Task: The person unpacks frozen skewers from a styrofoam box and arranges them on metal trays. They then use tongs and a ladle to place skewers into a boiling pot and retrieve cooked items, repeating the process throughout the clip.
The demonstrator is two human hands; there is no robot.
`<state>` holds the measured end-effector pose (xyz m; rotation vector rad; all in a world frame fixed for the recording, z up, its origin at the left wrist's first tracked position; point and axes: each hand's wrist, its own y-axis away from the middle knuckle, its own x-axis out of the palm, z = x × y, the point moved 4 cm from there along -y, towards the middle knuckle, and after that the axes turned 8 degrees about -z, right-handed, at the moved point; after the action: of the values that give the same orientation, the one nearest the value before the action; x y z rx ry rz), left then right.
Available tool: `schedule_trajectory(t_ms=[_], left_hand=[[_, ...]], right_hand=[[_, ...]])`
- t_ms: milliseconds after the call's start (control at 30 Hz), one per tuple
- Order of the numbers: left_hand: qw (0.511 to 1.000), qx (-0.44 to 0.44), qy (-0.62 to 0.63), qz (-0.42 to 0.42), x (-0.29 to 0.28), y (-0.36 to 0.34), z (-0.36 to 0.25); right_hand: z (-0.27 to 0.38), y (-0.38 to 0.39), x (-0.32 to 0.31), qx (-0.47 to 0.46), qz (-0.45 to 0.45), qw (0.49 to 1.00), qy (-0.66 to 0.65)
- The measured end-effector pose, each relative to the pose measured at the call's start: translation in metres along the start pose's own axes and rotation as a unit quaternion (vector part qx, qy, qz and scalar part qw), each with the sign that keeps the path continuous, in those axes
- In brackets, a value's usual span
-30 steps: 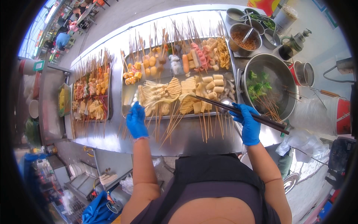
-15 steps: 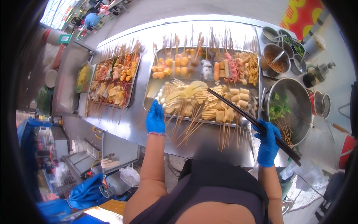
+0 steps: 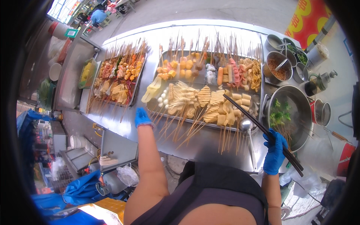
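My left hand (image 3: 143, 118), in a blue glove, is closed at the tray's left front corner. It appears to hold a skewer of pale yellow slices (image 3: 152, 90) by its lower end; the stick itself does not show. These slices overlap the left end of the large metal tray (image 3: 195, 125), beside the white eggs (image 3: 162, 98). My right hand (image 3: 275, 150), also gloved, is closed around long dark chopsticks (image 3: 258, 125). Their tips reach over the fried tofu skewers (image 3: 227, 109) and rolls at the tray's right side.
Another tray of skewers (image 3: 116, 80) stands to the left. At right are a steaming pot (image 3: 288, 116) with greens and skewers, a bowl of red-brown seasoning (image 3: 277, 65) and a wire strainer (image 3: 323, 114). A metal ladle (image 3: 249, 137) lies in front of the large tray.
My left hand has moved left and slightly down, and the yellow slices have swung from the tray's middle to its left end. My right hand with the chopsticks has shifted slightly right and down.
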<state>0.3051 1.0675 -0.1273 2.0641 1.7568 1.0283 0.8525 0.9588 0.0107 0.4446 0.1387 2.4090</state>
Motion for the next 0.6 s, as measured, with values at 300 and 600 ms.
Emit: schedule_trajectory(t_ms=[300,600], left_hand=[[0.931,-0.288,0.089,0.204,-0.002,-0.002,-0.008],[0.813,-0.114,-0.243,0.516,0.077,0.288,0.089]], right_hand=[[0.075,-0.015,-0.073,-0.129,-0.102,0.986,0.014],[0.119,-0.019,-0.188,-0.23,-0.221,0.933,0.168]])
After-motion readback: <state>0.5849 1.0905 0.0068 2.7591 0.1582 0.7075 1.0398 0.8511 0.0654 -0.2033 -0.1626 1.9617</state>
